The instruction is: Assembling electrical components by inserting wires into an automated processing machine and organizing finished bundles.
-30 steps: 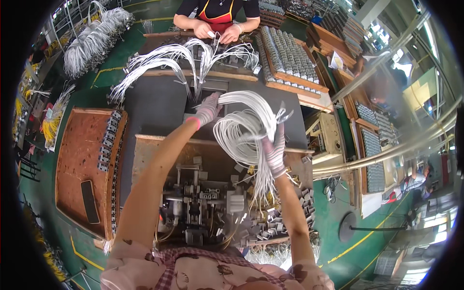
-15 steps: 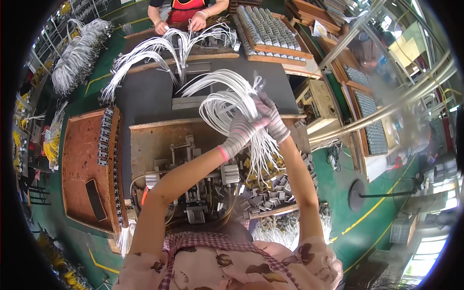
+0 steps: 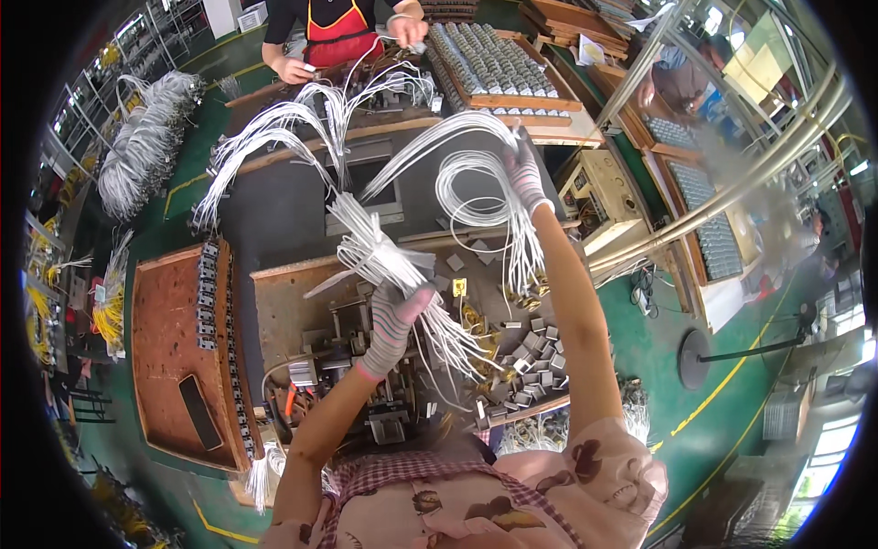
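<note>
Both my hands wear striped grey-and-pink gloves. My left hand (image 3: pixel 393 328) is closed round a bundle of white cables (image 3: pixel 377 256), whose loose ends fan down to the right over the bench. Farther off and to the right, my right hand (image 3: pixel 524 178) grips a second hank of white cables (image 3: pixel 476 203), partly coiled, with ends hanging below the hand. Under the left hand stands a metal fixture (image 3: pixel 386 423), partly hidden by my arm. Small grey metal housings (image 3: pixel 535 357) lie heaped on the bench, right of the left hand's cables.
A wooden tray (image 3: pixel 163 339) holding a black phone (image 3: pixel 199 412) and a row of connectors (image 3: pixel 208 293) is at left. Across the bench, a person in a red apron (image 3: pixel 343 41) handles cables. Stacked part trays (image 3: pixel 498 69) stand far right; a bent pipe (image 3: pixel 722 215) crosses the right side.
My hands, together on one mass of cables before, are now apart. The left came down and left with one bundle; the right moved slightly away with the other. The co-worker's hands spread apart.
</note>
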